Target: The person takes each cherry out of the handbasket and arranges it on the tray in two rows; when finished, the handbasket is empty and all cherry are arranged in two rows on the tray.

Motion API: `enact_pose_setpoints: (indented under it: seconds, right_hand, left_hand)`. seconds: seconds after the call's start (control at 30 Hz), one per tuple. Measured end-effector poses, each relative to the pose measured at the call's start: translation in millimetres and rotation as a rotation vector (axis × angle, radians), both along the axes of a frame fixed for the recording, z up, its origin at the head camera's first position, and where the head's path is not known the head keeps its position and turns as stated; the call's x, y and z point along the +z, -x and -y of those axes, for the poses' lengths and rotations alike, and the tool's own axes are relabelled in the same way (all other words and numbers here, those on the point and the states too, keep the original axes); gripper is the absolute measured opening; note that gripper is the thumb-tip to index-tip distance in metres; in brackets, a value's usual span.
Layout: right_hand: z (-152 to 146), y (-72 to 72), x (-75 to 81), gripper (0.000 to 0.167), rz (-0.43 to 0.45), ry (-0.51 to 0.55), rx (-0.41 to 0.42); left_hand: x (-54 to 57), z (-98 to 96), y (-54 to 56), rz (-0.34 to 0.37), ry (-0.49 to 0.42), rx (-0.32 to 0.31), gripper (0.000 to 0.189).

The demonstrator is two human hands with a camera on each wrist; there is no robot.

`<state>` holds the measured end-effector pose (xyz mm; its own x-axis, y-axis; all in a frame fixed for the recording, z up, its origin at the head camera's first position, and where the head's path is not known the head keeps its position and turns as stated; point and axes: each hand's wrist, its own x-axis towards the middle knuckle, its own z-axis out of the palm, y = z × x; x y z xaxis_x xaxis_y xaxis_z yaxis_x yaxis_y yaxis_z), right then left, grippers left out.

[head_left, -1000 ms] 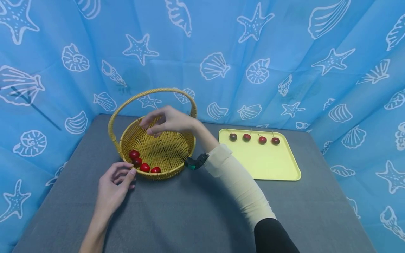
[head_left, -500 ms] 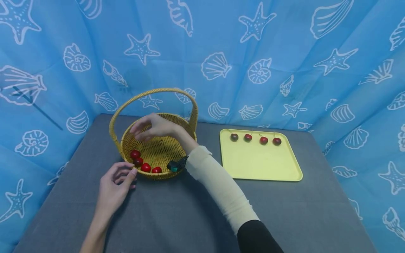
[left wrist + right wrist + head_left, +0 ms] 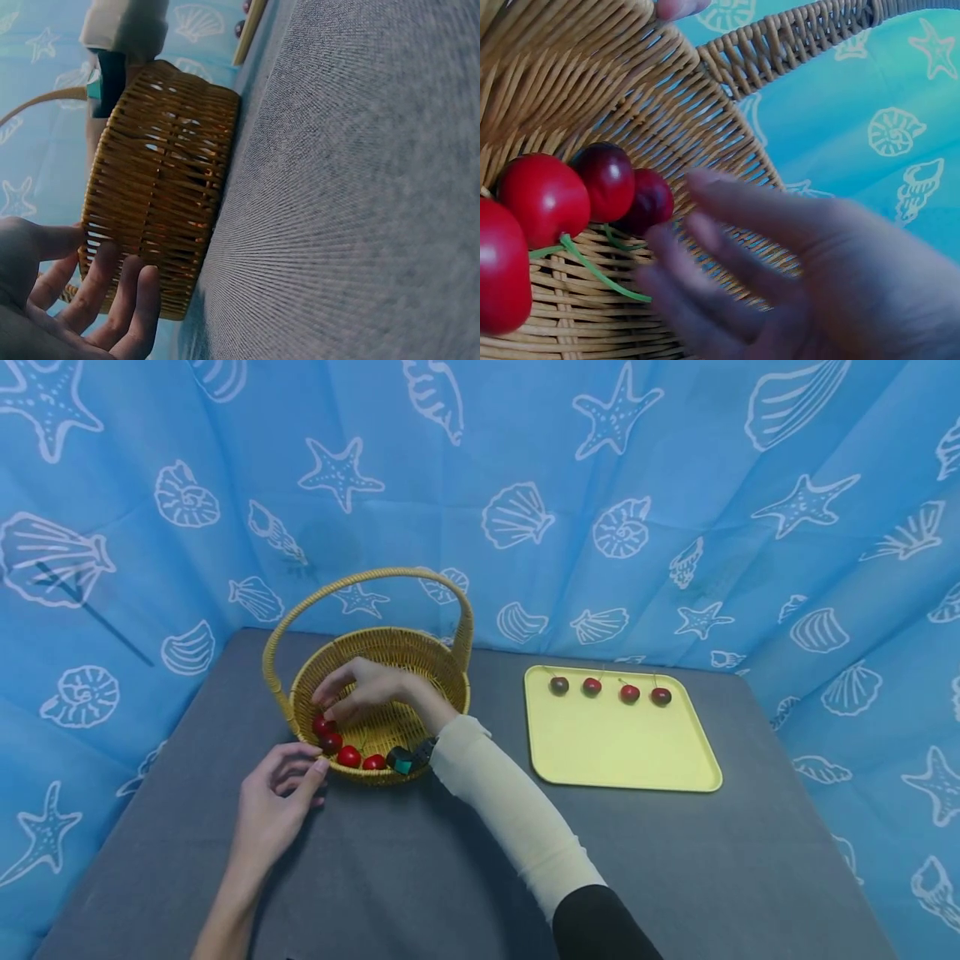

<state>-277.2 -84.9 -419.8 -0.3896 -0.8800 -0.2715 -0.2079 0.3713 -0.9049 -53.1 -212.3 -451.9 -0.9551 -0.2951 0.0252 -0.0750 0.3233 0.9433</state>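
A yellow wicker basket (image 3: 420, 652) with a tall handle stands at the left of the table. Several red cherries (image 3: 348, 757) lie along its near-left inner wall; green stems show on some. My right hand (image 3: 367, 689) reaches down into the basket, fingers loosely bent. In the right wrist view its fingertips are beside the farthest dark cherry (image 3: 651, 202), with a small gap to it and nothing held. At the near-left rim, my left hand (image 3: 273, 797) holds the basket's edge between thumb and fingers; in the left wrist view several fingers (image 3: 131, 300) lie against the outer wall.
To the right, a yellow tray (image 3: 622, 752) carries several cherries (image 3: 629, 693) in a row along its far side. A grey cloth (image 3: 420, 877) covers the table. Behind and at the sides hangs a blue curtain (image 3: 450, 468) with shell and starfish prints.
My right hand has moved left and down, from above the basket's far side to beside the cherries inside. The left hand keeps its place on the rim.
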Motion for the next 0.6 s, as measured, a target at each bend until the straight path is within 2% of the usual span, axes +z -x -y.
enact_pose_setpoints:
  seconds: [0.13, 0.33, 0.6]
  right_hand:
    - [-2.1, -0.8, -5.3, 0.035, 0.023, -0.058, 0.048]
    - [-2.6, -2.0, -9.3, 0.041, 0.031, -0.063, 0.116]
    - [-3.4, -1.1, -10.1, 0.039, -0.109, -0.075, 0.179]
  left_hand:
    - [0.0, -0.5, -0.1, 0.003, 0.011, 0.004, 0.032]
    - [0.1, -0.6, -1.6, 0.007, 0.027, 0.006, 0.033]
    - [0.6, -1.1, -1.6, 0.006, 0.024, 0.005, 0.032]
